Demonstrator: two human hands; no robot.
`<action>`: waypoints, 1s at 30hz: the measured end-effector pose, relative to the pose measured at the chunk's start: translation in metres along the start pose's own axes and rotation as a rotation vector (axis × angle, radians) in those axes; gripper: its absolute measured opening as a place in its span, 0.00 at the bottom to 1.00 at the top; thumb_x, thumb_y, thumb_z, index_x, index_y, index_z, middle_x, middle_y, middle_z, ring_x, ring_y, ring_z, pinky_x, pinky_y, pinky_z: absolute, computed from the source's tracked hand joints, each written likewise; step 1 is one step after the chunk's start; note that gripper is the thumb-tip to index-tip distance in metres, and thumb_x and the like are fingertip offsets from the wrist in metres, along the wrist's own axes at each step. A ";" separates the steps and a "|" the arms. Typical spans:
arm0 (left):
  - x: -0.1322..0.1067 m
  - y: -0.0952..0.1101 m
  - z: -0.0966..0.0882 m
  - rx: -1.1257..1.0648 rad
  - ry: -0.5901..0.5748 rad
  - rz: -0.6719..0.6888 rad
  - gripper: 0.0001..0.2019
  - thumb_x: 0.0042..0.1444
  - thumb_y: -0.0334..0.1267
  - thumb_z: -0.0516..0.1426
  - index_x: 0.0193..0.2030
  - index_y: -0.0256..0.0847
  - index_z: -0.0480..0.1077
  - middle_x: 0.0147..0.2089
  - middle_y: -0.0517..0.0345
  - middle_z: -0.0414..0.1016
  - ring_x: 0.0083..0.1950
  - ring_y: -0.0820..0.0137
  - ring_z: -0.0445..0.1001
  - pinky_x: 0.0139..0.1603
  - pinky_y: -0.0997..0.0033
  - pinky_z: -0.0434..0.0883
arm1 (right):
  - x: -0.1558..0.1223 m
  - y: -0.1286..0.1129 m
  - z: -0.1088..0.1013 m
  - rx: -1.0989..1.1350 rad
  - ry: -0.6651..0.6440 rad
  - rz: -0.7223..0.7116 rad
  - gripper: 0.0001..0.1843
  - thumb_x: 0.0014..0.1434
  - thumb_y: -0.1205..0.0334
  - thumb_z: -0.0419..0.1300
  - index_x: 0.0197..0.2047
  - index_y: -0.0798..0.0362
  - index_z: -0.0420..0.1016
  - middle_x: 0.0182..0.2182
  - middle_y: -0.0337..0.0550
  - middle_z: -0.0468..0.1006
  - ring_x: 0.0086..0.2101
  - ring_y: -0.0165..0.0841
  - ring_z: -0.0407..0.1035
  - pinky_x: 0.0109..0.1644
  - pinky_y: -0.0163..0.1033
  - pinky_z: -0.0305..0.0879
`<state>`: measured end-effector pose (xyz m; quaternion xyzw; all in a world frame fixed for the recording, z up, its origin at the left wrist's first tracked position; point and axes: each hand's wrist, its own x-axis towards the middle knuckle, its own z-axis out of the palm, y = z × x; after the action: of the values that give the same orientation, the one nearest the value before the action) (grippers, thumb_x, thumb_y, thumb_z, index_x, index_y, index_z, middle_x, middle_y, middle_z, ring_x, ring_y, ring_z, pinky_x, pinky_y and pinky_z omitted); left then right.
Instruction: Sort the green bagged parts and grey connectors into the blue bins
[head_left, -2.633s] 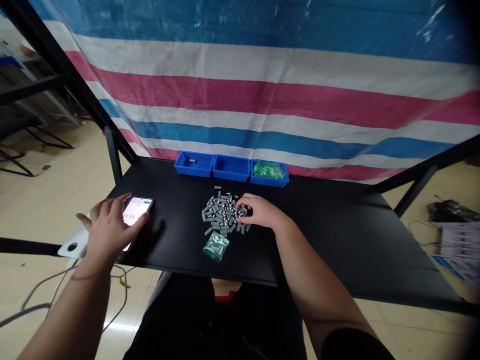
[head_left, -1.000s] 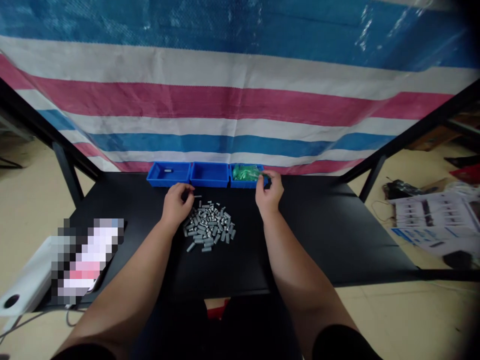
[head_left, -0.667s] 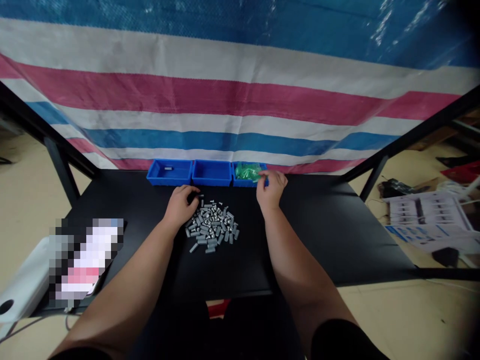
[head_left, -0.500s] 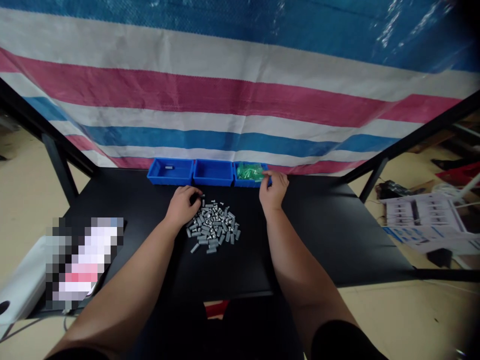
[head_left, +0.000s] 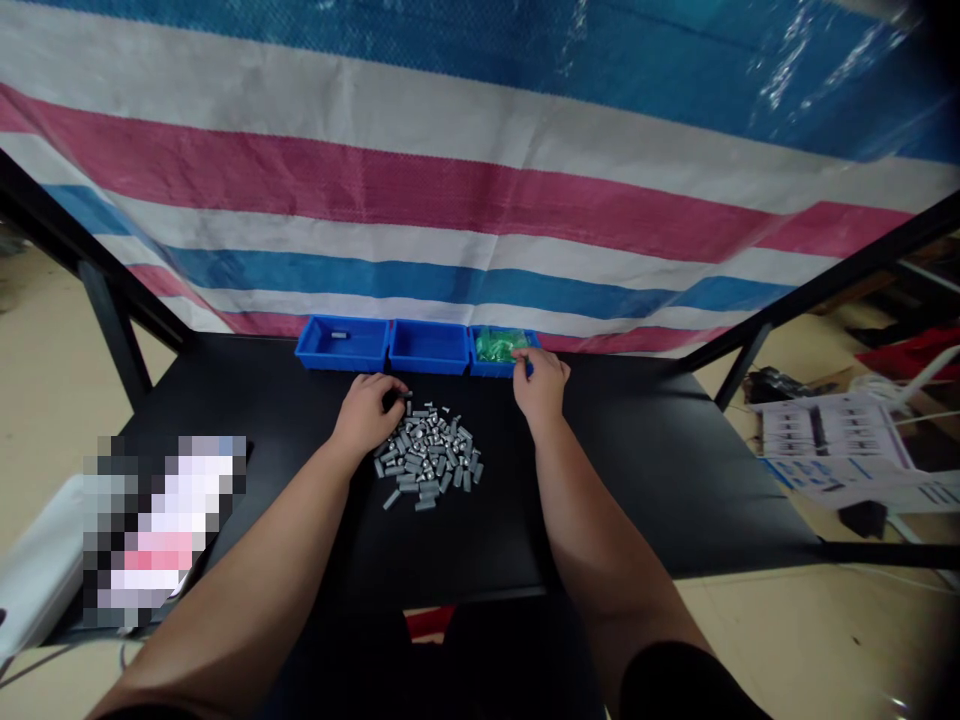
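On the black table, a pile of small metal screws and grey cylinders (head_left: 427, 450) lies in front of me. My left hand (head_left: 369, 412) rests at the pile's upper left edge, thumb and forefinger closed around a small metal piece (head_left: 406, 394) whose kind is unclear. My right hand (head_left: 541, 384) is over the near right corner of the right blue bin (head_left: 491, 369). Its fingers are bent together by a green plastic bag (head_left: 495, 346) in that bin; whatever they hold is hidden.
The middle blue bin (head_left: 427, 366) and left blue bin (head_left: 341, 364) stand in line with the right one; one grey cylinder (head_left: 340, 335) lies in the left. A pixelated device (head_left: 172, 510) is at the table's left. Striped sheeting (head_left: 465, 190) hangs behind.
My right hand has shifted slightly left and nearer to me at the green bag. My left hand stays by the pile. The view has moved a little.
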<state>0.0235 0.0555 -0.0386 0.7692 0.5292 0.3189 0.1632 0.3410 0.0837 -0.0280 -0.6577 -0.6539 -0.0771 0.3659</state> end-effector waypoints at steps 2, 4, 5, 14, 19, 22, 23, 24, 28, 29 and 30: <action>0.000 0.000 0.000 0.002 0.000 0.001 0.08 0.59 0.36 0.58 0.43 0.45 0.77 0.44 0.55 0.81 0.49 0.58 0.74 0.57 0.54 0.68 | -0.001 -0.002 -0.002 -0.015 0.024 -0.007 0.14 0.66 0.63 0.54 0.48 0.52 0.79 0.48 0.52 0.83 0.50 0.45 0.75 0.60 0.53 0.58; 0.000 0.000 0.000 0.004 0.000 0.007 0.08 0.59 0.36 0.58 0.43 0.44 0.77 0.44 0.55 0.81 0.49 0.58 0.74 0.57 0.54 0.68 | -0.001 -0.004 -0.003 -0.002 0.027 -0.016 0.13 0.67 0.63 0.54 0.48 0.52 0.79 0.49 0.52 0.82 0.50 0.45 0.74 0.61 0.53 0.57; 0.000 -0.001 0.000 0.005 0.002 0.008 0.08 0.59 0.36 0.58 0.43 0.44 0.77 0.44 0.55 0.82 0.49 0.58 0.74 0.57 0.54 0.68 | -0.001 -0.004 -0.004 0.008 0.013 -0.014 0.13 0.67 0.63 0.54 0.47 0.52 0.80 0.48 0.52 0.82 0.50 0.44 0.74 0.61 0.53 0.57; 0.000 -0.005 0.003 -0.015 0.020 0.006 0.09 0.60 0.36 0.58 0.46 0.43 0.77 0.46 0.52 0.82 0.50 0.57 0.76 0.55 0.53 0.72 | -0.016 -0.041 -0.023 0.118 0.006 -0.153 0.13 0.66 0.60 0.60 0.51 0.49 0.81 0.52 0.52 0.80 0.56 0.49 0.68 0.63 0.59 0.59; -0.002 0.006 -0.008 -0.151 0.117 0.034 0.08 0.64 0.37 0.57 0.46 0.43 0.77 0.46 0.52 0.81 0.45 0.64 0.78 0.51 0.61 0.75 | -0.035 -0.072 -0.015 0.421 -0.511 -0.487 0.16 0.67 0.67 0.59 0.54 0.47 0.82 0.49 0.47 0.79 0.49 0.40 0.73 0.56 0.48 0.71; 0.000 0.010 -0.019 -0.159 0.334 0.054 0.07 0.66 0.37 0.57 0.43 0.42 0.76 0.44 0.53 0.80 0.46 0.66 0.78 0.52 0.63 0.75 | -0.039 -0.077 -0.001 0.379 -0.582 -0.446 0.13 0.65 0.70 0.60 0.48 0.50 0.84 0.43 0.46 0.81 0.44 0.39 0.73 0.53 0.49 0.72; 0.002 0.008 -0.023 -0.147 0.433 0.046 0.07 0.66 0.38 0.57 0.42 0.42 0.76 0.45 0.53 0.80 0.47 0.66 0.79 0.53 0.63 0.76 | -0.039 -0.077 0.002 0.379 -0.587 -0.425 0.12 0.65 0.71 0.60 0.46 0.51 0.84 0.42 0.46 0.81 0.43 0.38 0.73 0.52 0.48 0.72; 0.005 0.006 -0.027 -0.130 0.531 0.031 0.07 0.66 0.38 0.57 0.41 0.42 0.76 0.45 0.52 0.80 0.48 0.66 0.79 0.54 0.62 0.76 | -0.039 -0.077 0.005 0.392 -0.589 -0.403 0.13 0.64 0.72 0.60 0.45 0.51 0.84 0.42 0.45 0.81 0.43 0.38 0.73 0.52 0.48 0.72; 0.017 -0.013 -0.037 -0.016 0.687 -0.064 0.09 0.67 0.38 0.56 0.45 0.42 0.78 0.50 0.50 0.81 0.54 0.63 0.79 0.60 0.57 0.75 | -0.040 -0.075 0.007 0.463 -0.588 -0.320 0.14 0.65 0.72 0.58 0.47 0.50 0.83 0.44 0.44 0.80 0.39 0.33 0.74 0.47 0.42 0.72; 0.019 -0.018 -0.038 0.019 0.648 -0.083 0.10 0.67 0.38 0.55 0.46 0.43 0.78 0.50 0.50 0.81 0.55 0.61 0.79 0.63 0.54 0.73 | -0.040 -0.075 0.005 0.479 -0.573 -0.308 0.13 0.65 0.71 0.58 0.47 0.50 0.82 0.44 0.44 0.79 0.36 0.32 0.73 0.45 0.42 0.72; 0.021 -0.022 -0.038 0.056 0.594 -0.102 0.10 0.66 0.37 0.55 0.47 0.44 0.78 0.50 0.50 0.82 0.56 0.60 0.79 0.67 0.51 0.70 | -0.040 -0.074 0.004 0.500 -0.548 -0.298 0.13 0.66 0.70 0.58 0.47 0.50 0.82 0.44 0.45 0.79 0.35 0.31 0.73 0.43 0.41 0.73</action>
<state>-0.0129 0.0800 -0.0166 0.6188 0.6003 0.5066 -0.0042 0.2661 0.0447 -0.0254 -0.4422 -0.8142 0.2105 0.3118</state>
